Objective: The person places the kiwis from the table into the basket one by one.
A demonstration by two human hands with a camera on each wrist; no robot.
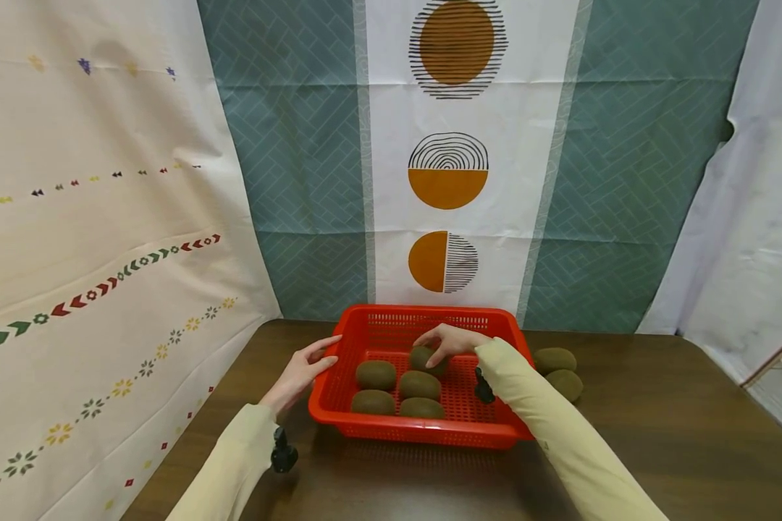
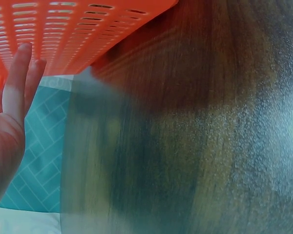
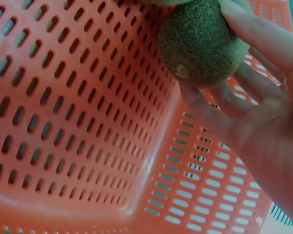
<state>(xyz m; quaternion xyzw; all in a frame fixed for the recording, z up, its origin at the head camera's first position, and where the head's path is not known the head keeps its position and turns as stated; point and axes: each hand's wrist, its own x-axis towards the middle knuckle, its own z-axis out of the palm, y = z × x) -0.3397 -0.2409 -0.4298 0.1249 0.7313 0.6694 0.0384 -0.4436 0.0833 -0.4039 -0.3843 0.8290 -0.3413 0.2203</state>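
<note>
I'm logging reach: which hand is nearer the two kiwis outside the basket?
Right. The right hand is inside the basket, left of those kiwis; the left hand is farther off, at the basket's left rim.

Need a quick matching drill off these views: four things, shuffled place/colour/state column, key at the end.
1. Basket
2. Left hand
3. Right hand
4. Two loose kiwis

A. On the table, right of the basket
B. Holding a single kiwi inside the basket
C. Red
D. At the basket's left side

Pairs: 1-C, 2-D, 3-B, 4-A
</note>
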